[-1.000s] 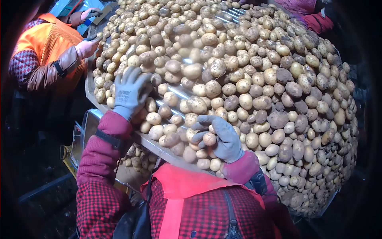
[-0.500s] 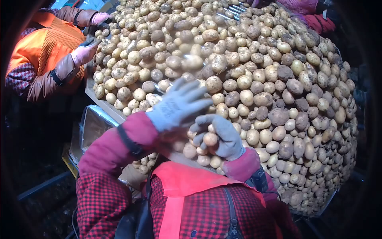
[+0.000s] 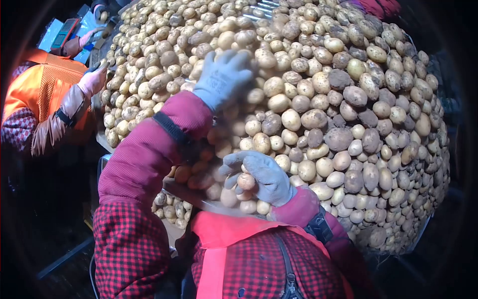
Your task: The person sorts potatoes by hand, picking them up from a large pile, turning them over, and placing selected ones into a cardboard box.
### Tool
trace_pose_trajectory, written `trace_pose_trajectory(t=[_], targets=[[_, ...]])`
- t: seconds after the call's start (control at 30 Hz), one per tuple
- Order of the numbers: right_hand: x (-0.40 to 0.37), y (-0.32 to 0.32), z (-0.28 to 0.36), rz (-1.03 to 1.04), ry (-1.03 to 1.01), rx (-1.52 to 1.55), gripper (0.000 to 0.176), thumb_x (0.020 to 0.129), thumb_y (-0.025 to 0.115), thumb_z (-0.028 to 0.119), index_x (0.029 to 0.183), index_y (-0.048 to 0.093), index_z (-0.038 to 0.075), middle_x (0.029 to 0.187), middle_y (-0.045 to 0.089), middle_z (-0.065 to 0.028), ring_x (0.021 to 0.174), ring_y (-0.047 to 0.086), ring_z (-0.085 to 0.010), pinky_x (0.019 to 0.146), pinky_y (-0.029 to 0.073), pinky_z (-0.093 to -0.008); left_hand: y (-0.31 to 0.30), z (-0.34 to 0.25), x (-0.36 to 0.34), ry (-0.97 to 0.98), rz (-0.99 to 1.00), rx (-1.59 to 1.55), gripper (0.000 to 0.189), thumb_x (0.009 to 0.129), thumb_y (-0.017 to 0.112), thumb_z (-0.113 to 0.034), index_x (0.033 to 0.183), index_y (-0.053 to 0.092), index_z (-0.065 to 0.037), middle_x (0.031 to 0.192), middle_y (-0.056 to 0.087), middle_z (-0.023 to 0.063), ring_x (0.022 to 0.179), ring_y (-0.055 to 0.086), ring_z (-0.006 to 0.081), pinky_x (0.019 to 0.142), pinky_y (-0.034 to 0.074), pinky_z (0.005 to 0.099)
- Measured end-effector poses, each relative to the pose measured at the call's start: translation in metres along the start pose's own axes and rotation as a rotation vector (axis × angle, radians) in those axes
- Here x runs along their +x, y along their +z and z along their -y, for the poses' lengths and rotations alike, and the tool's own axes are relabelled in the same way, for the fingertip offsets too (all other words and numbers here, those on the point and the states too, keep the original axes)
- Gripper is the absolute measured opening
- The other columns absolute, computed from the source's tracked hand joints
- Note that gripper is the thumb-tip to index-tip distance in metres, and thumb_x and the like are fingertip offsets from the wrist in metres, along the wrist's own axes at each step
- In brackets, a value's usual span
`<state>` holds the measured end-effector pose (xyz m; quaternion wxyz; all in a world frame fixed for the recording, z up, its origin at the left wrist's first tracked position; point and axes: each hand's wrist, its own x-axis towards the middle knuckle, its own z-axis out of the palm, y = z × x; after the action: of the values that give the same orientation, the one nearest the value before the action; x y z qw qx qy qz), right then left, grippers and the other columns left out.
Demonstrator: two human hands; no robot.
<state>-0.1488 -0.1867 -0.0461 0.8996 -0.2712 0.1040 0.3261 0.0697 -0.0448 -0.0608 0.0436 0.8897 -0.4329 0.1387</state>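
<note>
At far left, a co-worker (image 3: 55,82) in an orange vest, with one gloved hand (image 3: 92,81) at the border of the potato heap (image 3: 339,139). Further right, below the near edge (image 3: 195,199) of the table, a few loose potatoes (image 3: 171,213), apparently in a box. Next, over the left part of the heap, the left hand (image 3: 223,79), gloved and wide, palm down, fingers spread, with no potato visible in its grasp; too blurred to tell contact from a slight gap. Likely risk there: a small slide toward the near edge and over it, from too broad a sweep across so loose a stack. Lower and to the right, close to the near edge, the small potato (image 3: 246,181) in the right hand (image 3: 261,179), a narrow, curled hold, possibly with a second potato behind. Possible trouble here: a drop back among lookalikes, from a light pinch on a round thing in a bulky glove. At top middle, metal rods (image 3: 264,9), partly bare among the potatoes. Toward the right, the heap's steep outer side; in all likelihood prone to a tumble, from any knock. At top right, another person's red sleeve (image 3: 381,7), just beyond the heap.
</note>
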Motion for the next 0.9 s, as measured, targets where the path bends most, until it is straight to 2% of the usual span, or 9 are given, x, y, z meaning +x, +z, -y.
trace_pose_trajectory(t=[0.13,0.23,0.27,0.4,0.43,0.53,0.67,0.77,0.9], targets=[[-0.001,0.000,0.001,-0.068,-0.018,-0.178,0.048,0.105,0.053,0.043,0.137,0.058,0.008,0.125,0.063,-0.0109,0.099,0.063,-0.0143,0.076,0.055,-0.0268,0.017,0.021,0.020,-0.103,0.016,-0.002,0.035,0.081,0.074,-0.020,0.115,0.070,-0.028,0.149,0.051,0.0102,0.134,0.048,0.0347,0.105,0.039,0.0554],[-0.005,0.003,0.007,-0.088,0.013,-0.177,0.044,0.103,0.055,0.039,0.137,0.060,0.011,0.127,0.062,-0.0092,0.102,0.062,-0.0136,0.077,0.054,-0.0260,0.017,0.033,0.027,-0.131,-0.017,0.037,0.030,0.086,0.073,-0.027,0.115,0.070,-0.028,0.148,0.052,0.0119,0.135,0.048,0.0370,0.107,0.038,0.0566],[-0.006,0.005,0.009,-0.108,0.031,-0.178,0.044,0.103,0.056,0.038,0.137,0.060,0.011,0.128,0.061,-0.0091,0.103,0.061,-0.0136,0.078,0.054,-0.0260,0.023,0.047,0.027,-0.070,-0.187,0.095,0.024,0.086,0.066,-0.025,0.110,0.068,-0.026,0.138,0.056,0.0085,0.130,0.051,0.0332,0.103,0.037,0.0555],[-0.004,-0.004,0.002,-0.004,-0.071,-0.258,0.051,0.100,0.059,0.039,0.143,0.056,0.013,0.126,0.062,-0.0085,0.096,0.059,-0.0122,0.073,0.050,-0.0211,0.002,0.098,0.023,-0.444,0.079,0.113,0.033,0.091,0.065,-0.033,0.124,0.067,-0.028,0.139,0.056,0.0120,0.132,0.049,0.0353,0.107,0.035,0.0579],[-0.003,-0.001,0.001,0.008,-0.121,-0.280,0.056,0.099,0.060,0.041,0.144,0.053,0.010,0.126,0.062,-0.0086,0.097,0.060,-0.0127,0.072,0.049,-0.0186,-0.002,0.102,0.013,-0.343,0.035,0.310,0.039,0.090,0.065,-0.033,0.129,0.064,-0.027,0.141,0.056,0.0109,0.132,0.049,0.0346,0.106,0.035,0.0593],[-0.010,0.014,0.013,-0.070,0.013,-0.188,0.058,0.099,0.060,0.043,0.144,0.053,0.007,0.128,0.062,-0.0104,0.104,0.062,-0.0168,0.080,0.052,-0.0253,-0.002,0.079,0.003,-0.272,-0.019,0.219,0.051,0.087,0.070,-0.032,0.137,0.060,-0.028,0.146,0.053,0.0113,0.136,0.048,0.0368,0.108,0.037,0.0553],[-0.001,-0.002,0.002,-0.021,-0.035,-0.238,0.059,0.098,0.059,0.046,0.142,0.054,0.006,0.129,0.063,-0.0131,0.109,0.063,-0.0224,0.088,0.054,-0.0355,-0.009,0.003,0.024,0.184,-0.086,-0.028,0.058,0.080,0.074,-0.020,0.136,0.059,-0.026,0.145,0.052,0.0106,0.138,0.046,0.0361,0.109,0.037,0.0563],[-0.004,0.002,0.004,-0.041,-0.049,-0.283,0.057,0.101,0.054,0.045,0.141,0.055,0.004,0.129,0.063,-0.0138,0.110,0.063,-0.0235,0.090,0.053,-0.0356,0.013,0.010,0.036,0.163,0.013,0.070,0.060,0.079,0.075,-0.019,0.136,0.059,-0.024,0.145,0.052,0.0113,0.137,0.047,0.0360,0.109,0.037,0.0558],[-0.003,-0.002,0.003,-0.042,-0.101,-0.263,0.053,0.105,0.051,0.043,0.141,0.056,0.004,0.129,0.064,-0.0127,0.110,0.063,-0.0217,0.088,0.053,-0.0317,-0.006,0.029,0.028,0.047,0.010,-0.153,0.055,0.080,0.077,-0.026,0.132,0.060,-0.026,0.140,0.055,0.0060,0.134,0.049,0.0335,0.105,0.038,0.0534]])
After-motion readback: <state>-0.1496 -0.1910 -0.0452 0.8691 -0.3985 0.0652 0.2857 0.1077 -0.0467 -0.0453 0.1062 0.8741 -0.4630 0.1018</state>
